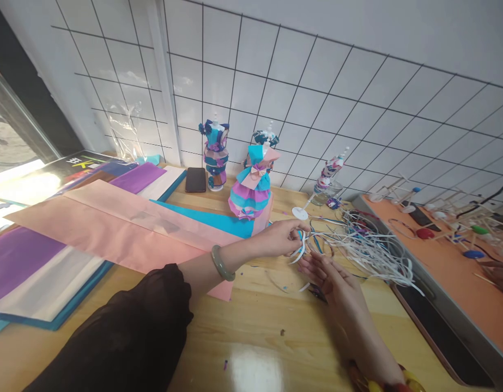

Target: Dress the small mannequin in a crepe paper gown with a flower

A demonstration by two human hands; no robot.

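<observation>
My left hand [287,238], with a green bangle at its wrist, is pinched closed on a narrow white strip [302,249]. The strip curls down in a loop from the fingertips. Close beside it, my right hand [332,275] has its thumb and fingers drawn together at the strips; the exact grip is partly hidden. A tangle of white strips [374,247] trails away to the right. Beyond my left hand stands a miniature dress form [251,188] in a blue, pink and purple layered dress. A small dark object [317,293] lies under my right hand.
Other small dress forms stand at the wall, one in dark blue [216,155], another leaning [322,182] by a glass jar. Pink sheets [124,223] and coloured sheets cover the left. A dark phone [196,180] lies behind. At right, an orange-topped table [423,256] holds stick models; another person's hand shows there.
</observation>
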